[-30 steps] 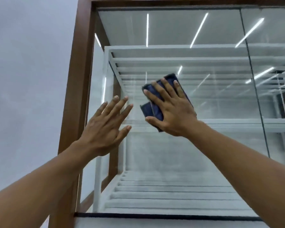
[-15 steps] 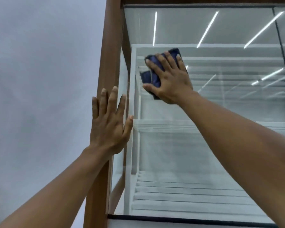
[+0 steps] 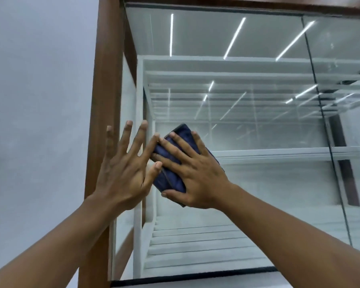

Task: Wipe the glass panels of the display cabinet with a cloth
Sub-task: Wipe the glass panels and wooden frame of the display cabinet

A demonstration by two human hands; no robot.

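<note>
A folded dark blue cloth (image 3: 172,179) lies flat against the front glass panel (image 3: 258,194) of the display cabinet, near the panel's left edge at mid height. My right hand (image 3: 197,173) presses on it with straight, spread fingers, and the thumb lies along the cloth's lower edge. My left hand (image 3: 123,173) is just left of the cloth, fingers spread and straight. It lies over the brown wooden corner post (image 3: 104,80) and the edge of the glass, and its fingertips reach the cloth's left side.
A vertical seam (image 3: 320,113) separates this panel from a second glass panel (image 3: 351,59) on the right. White shelves (image 3: 268,154) show inside, with ceiling lights reflected in the glass. A grey wall (image 3: 40,100) stands to the left of the post.
My right hand has slid the cloth down from the upper left of the panel to mid height. My left hand has shifted right, from the post towards the cloth, and spread its fingers.
</note>
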